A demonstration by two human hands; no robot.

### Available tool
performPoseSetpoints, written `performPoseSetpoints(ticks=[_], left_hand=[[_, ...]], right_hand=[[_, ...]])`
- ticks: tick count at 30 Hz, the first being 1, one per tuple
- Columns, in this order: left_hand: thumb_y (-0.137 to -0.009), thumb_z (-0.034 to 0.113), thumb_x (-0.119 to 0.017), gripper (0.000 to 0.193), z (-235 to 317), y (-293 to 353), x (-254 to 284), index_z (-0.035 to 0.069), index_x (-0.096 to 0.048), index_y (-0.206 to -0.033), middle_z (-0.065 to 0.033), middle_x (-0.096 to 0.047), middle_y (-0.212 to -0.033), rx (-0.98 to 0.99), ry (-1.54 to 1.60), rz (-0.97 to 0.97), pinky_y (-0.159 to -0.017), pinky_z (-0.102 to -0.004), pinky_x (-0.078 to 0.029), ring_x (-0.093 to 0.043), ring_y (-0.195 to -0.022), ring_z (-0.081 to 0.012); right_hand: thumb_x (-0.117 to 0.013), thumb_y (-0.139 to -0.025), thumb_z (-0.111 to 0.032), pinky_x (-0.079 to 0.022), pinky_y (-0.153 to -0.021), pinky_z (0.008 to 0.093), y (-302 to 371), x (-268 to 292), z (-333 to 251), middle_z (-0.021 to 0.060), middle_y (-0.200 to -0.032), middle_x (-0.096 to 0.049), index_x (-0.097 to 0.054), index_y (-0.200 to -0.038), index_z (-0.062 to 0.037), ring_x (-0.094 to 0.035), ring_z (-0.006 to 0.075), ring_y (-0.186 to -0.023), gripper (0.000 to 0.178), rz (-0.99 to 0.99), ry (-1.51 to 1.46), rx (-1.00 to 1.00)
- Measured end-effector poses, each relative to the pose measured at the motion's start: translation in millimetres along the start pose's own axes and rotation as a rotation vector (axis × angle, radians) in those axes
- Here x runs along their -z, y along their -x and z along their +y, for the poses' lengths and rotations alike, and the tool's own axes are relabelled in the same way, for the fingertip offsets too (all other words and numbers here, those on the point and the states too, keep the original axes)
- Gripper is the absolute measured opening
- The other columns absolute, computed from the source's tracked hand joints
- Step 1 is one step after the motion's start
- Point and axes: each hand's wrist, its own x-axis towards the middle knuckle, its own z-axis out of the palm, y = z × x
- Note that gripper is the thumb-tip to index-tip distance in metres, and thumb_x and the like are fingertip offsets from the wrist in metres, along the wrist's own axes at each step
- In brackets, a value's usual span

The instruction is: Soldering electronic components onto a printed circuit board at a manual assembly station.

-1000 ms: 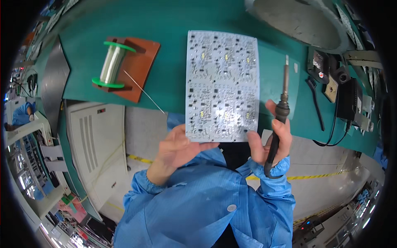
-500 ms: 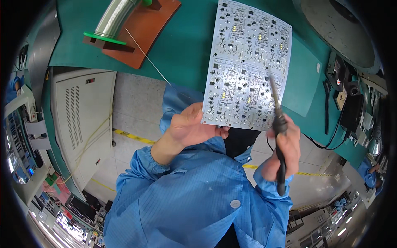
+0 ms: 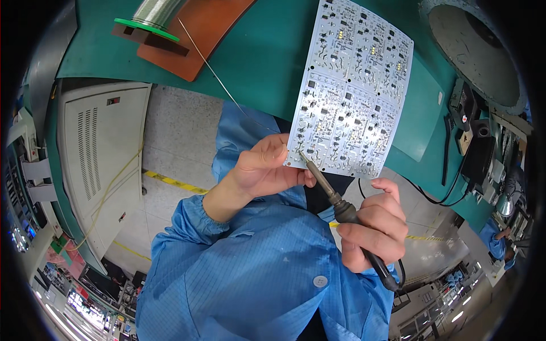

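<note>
Hands [image 3: 375,232] hold circuit board [image 3: 354,94] and soldering iron [image 3: 344,211], wire spool [image 3: 157,12] leftward.

Bright, even white light falls on the printed circuit board panel [image 3: 354,88], whose solder joints glint, with a pale sheen toward its lower right part. Far below and right of the panel, tube lights [image 3: 457,316] burn out into white streaks. The soldering iron [image 3: 339,206] at its lower edge looks crisp. Well left of the panel, the vented cabinet [image 3: 102,170] bows with fisheye distortion; farthest out, detail smears into black.
</note>
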Motion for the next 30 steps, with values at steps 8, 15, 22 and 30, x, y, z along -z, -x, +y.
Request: performPoseSetpoints(ticks=[8, 15, 22, 30], left_hand=[[-0.086, 0.026, -0.059, 0.052, -0.2, 0.6, -0.2, -0.005, -0.043, -0.125, -0.0171, -0.056, -0.116, 0.000, -0.006, -0.011, -0.087, -0.0405, -0.044, -0.056, -0.100, -0.0258], [-0.087, 0.029, -0.060, 0.055, -4.4, -3.1, 8.7, -0.005, -0.042, -0.126, -0.0159, -0.056, -0.116, -0.010, 0.009, -0.083, -0.089, -0.0406, -0.043, -0.056, -0.103, -0.0244], [-0.088, 0.031, -0.059, 0.056, -5.3, -5.7, 8.2, -0.004, -0.041, -0.127, -0.0154, -0.056, -0.115, -0.023, -0.007, -0.115, -0.091, -0.0425, -0.044, -0.055, -0.105, -0.0236], [-0.091, 0.031, -0.055, 0.053, -4.1, -1.0, -8.2, -0.005, -0.040, -0.126, -0.0175, -0.057, -0.113, -0.042, -0.082, -0.067, -0.089, -0.0451, -0.049, -0.059, -0.103, -0.0262]], right_hand=[[-0.061, -0.077, -0.040, -0.047, -0.074, 0.0399, -0.4, -1.8, -5.9, -0.0033, -0.053, -0.041, -0.069, -0.073, -0.0139, -0.039, 0.0123, -0.050, 0.028, -0.078, 0.142, 0.124], [-0.062, -0.076, -0.039, -0.048, -0.075, 0.0403, -1.2, -2.4, -14.2, -0.0040, -0.052, -0.041, -0.069, -0.075, -0.0127, -0.038, 0.0118, -0.049, 0.028, -0.127, 0.220, 0.128], [-0.063, -0.070, -0.037, -0.049, -0.075, 0.0406, -3.2, -2.1, -16.0, -0.0042, -0.049, -0.039, -0.068, -0.072, -0.0122, -0.037, 0.0112, -0.047, 0.026, -0.158, 0.228, 0.118], [-0.062, -0.077, -0.037, -0.050, -0.072, 0.0404, 5.2, -4.0, -13.5, -0.0037, -0.049, -0.037, -0.068, -0.072, -0.0142, -0.038, 0.0113, -0.047, 0.025, -0.102, 0.229, 0.142]])
